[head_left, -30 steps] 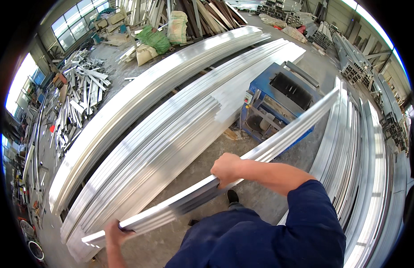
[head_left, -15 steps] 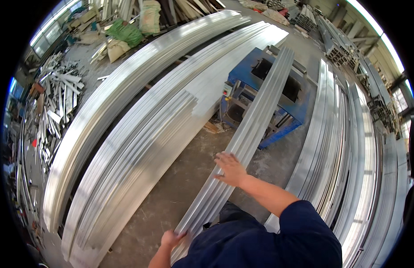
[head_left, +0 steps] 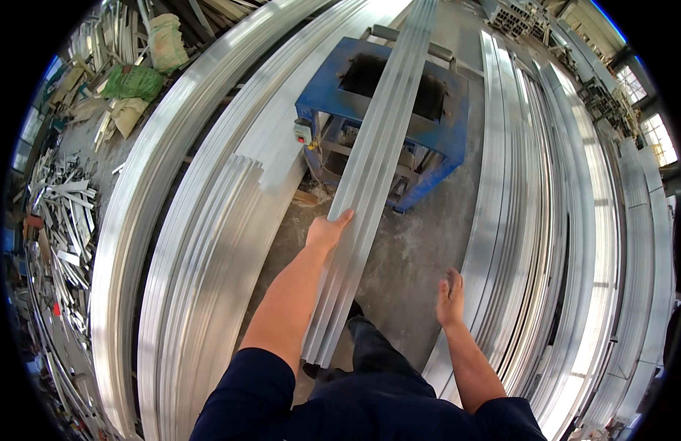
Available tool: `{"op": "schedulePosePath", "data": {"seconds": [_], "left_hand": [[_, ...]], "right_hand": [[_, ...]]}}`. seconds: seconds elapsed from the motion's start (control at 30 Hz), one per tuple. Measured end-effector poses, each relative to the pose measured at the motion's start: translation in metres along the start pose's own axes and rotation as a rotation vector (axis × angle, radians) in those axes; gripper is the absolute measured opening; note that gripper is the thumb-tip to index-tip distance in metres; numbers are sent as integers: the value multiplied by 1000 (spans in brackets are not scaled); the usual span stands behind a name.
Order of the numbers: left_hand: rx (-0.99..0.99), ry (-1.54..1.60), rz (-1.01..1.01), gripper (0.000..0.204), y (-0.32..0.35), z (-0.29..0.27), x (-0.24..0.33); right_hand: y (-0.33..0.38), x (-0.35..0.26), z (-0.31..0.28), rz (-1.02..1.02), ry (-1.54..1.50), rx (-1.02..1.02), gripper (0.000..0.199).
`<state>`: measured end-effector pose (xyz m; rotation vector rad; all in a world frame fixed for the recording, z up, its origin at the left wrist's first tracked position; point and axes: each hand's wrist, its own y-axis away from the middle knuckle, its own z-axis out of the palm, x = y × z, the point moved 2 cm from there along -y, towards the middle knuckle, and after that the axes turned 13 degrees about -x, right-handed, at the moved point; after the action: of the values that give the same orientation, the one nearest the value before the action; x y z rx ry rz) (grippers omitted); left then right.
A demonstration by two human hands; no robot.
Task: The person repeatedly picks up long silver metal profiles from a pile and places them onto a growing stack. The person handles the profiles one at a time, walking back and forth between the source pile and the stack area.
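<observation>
A long, ribbed silver metal profile [head_left: 366,165] lies lengthwise across the blue machine, and its near end reaches down beside my legs. My left hand [head_left: 328,231] grips the profile's left edge, thumb on top and the other fingers hidden at the side or underneath. Off to the right of the profile, my right hand [head_left: 450,300] hangs in the air above the floor, holding nothing, its fingers stretched out. The blue machine [head_left: 311,97] has a dark opening in its top, which the profile crosses, and a roller at its far side.
Stacks of long silver profiles [head_left: 201,184] run along my left. More long profiles [head_left: 495,191] lie close on my right, near my right hand. A switch box [head_left: 302,132] sits on the machine's left corner. Scrap offcuts [head_left: 68,213] and a green sack [head_left: 133,82] are farther left.
My left hand has moved forward along the profile and now holds its left edge. My right hand has come off the profile and moved right. The view has shifted, showing the profile's near end.
</observation>
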<state>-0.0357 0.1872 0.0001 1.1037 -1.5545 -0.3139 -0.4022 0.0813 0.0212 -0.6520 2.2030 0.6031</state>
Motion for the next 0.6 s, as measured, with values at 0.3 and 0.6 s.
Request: {"op": "schedulePosePath", "data": {"seconds": [0.3,0.6], "left_hand": [[58,-223,-236,72,170,19,-284],[-47,-171,-553,56,540,32,-580]], "right_hand": [[-79,9,120,388,-830,-205,61],[75,-99,307,368,-1660,-992,31]]}}
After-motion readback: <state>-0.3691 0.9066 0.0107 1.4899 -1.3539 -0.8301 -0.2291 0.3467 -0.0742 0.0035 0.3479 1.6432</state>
